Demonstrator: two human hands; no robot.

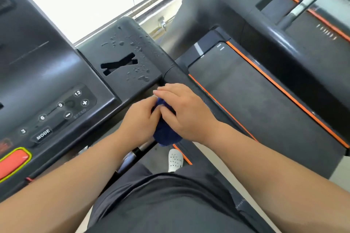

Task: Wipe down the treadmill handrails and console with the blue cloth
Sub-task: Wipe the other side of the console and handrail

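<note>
A dark blue cloth (pixel 166 132) is bunched between both of my hands, just below the right end of the treadmill console (pixel 62 73). My left hand (pixel 139 121) grips the cloth from the left. My right hand (pixel 184 113) covers it from the right, fingers partly spread over the top. The console's right tray (pixel 123 47) carries water droplets around a black slot. The right handrail (pixel 176 73) runs out from the tray corner, just above my right hand. Most of the cloth is hidden by my hands.
Speed buttons and a MODE key (pixel 43 134) sit on the console's lower left, with a red stop button (pixel 12 162) beside them. A metal grip bar (pixel 132 155) lies under my left forearm. A second treadmill (pixel 265 91) stands to the right. My white shoe (pixel 175 160) shows below.
</note>
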